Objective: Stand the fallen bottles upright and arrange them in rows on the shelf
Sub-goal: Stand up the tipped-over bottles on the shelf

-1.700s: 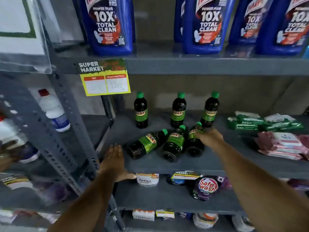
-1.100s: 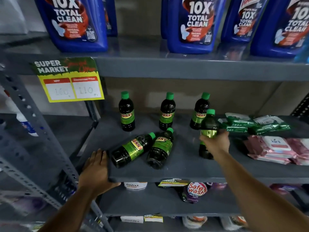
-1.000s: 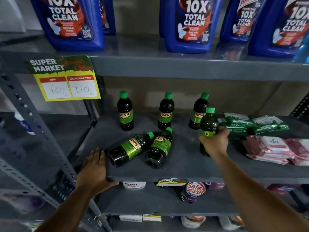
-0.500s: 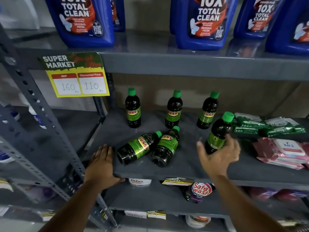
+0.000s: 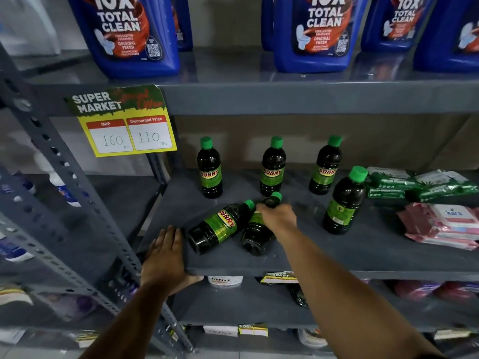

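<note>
Dark bottles with green caps and green "SUNNY" labels are on the grey shelf (image 5: 337, 257). Three stand upright in a back row (image 5: 209, 169), (image 5: 272, 168), (image 5: 325, 167). A fourth upright bottle (image 5: 343, 203) stands in front of them at the right. Two bottles lie on their sides: the left fallen bottle (image 5: 220, 225) and the right fallen bottle (image 5: 255, 235). My right hand (image 5: 278, 217) is closed over the neck of the right fallen bottle. My left hand (image 5: 166, 257) grips the shelf's front left edge, fingers flat on top.
Green and pink wipe packs (image 5: 440, 203) lie at the shelf's right end. Blue cleaner jugs (image 5: 313, 32) stand on the shelf above. A yellow price tag (image 5: 129, 130) hangs at the upper left. A slotted metal upright (image 5: 64, 182) runs diagonally at the left. Lower shelves hold packets.
My right hand let go of the bottle it stood upright at the right and moved left onto the neck of the right fallen bottle. My left hand stayed on the shelf edge.
</note>
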The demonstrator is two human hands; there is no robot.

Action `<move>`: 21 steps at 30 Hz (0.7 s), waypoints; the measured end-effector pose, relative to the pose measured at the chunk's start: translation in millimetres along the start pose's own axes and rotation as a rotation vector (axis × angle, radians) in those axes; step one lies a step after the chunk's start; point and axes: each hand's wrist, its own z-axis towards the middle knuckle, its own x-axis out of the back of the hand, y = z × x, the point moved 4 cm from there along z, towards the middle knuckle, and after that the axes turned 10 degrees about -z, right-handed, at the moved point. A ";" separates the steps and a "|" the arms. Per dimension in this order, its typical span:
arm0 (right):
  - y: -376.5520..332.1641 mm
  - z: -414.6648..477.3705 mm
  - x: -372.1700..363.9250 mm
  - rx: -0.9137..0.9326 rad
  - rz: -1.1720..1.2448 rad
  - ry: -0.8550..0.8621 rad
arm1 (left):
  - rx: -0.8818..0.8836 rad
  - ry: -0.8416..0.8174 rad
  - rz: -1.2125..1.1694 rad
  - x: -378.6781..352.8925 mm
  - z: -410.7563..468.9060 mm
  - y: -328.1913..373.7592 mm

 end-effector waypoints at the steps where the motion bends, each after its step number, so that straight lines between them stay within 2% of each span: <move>1: -0.8 0.4 -0.3 -0.005 0.001 0.001 | 0.000 -0.003 0.003 -0.5 0.3 -0.5; 10: -0.2 1.8 9.4 -0.067 0.124 0.004 | -0.002 -0.005 -0.001 0.0 0.2 -0.3; 13: -4.8 -3.2 27.9 -0.050 0.098 0.101 | -0.008 -0.003 0.001 -0.7 -0.3 0.3; 15: -11.6 -6.1 42.6 0.043 0.063 0.203 | -0.013 0.001 -0.003 -1.0 0.7 0.3; 19: -21.0 -18.1 57.5 0.358 0.049 0.387 | -0.022 0.001 0.012 -1.5 1.5 0.5; 21: -19.5 -23.8 51.6 0.444 0.072 0.438 | -0.024 0.005 0.009 -1.2 0.4 0.2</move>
